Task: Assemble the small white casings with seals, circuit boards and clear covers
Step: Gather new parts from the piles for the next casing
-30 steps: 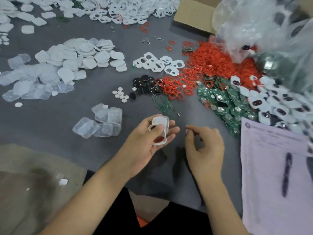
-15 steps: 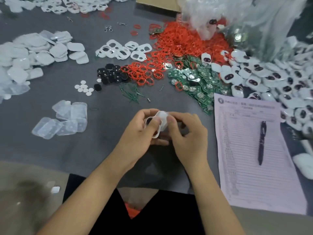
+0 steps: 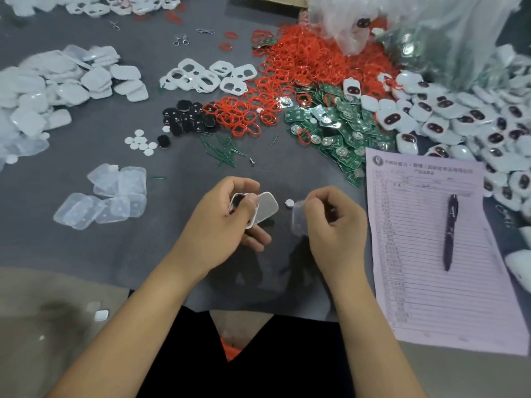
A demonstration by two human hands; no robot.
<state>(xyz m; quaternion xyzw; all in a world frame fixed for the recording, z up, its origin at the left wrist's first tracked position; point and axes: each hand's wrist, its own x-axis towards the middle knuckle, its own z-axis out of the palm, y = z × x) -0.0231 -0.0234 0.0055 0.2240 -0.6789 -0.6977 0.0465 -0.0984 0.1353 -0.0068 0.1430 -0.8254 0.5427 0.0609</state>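
Observation:
My left hand (image 3: 227, 225) grips a small white casing (image 3: 253, 209), with a clear cover (image 3: 267, 206) sticking out to the right of my thumb. My right hand (image 3: 333, 222) pinches a thin clear film (image 3: 297, 219) a little to the right of the casing. A small white disc (image 3: 289, 203) lies on the grey cloth between the two hands. Red seals (image 3: 301, 67) are heaped at the back, green circuit boards (image 3: 336, 130) to the right of centre, and clear covers (image 3: 112, 196) to the left.
Finished white units (image 3: 459, 116) are piled at right beside a plastic bag (image 3: 425, 27). A printed sheet (image 3: 431, 248) with a pen (image 3: 449, 231) lies at right. Black discs (image 3: 189, 117), white discs (image 3: 140, 143), green pins (image 3: 227, 149), white frames (image 3: 207, 76) and white backs (image 3: 71, 79) lie behind.
My right hand came to the casing and has now drawn away to the right with the clear film between its fingers. The view has shifted, showing the sheet and pen.

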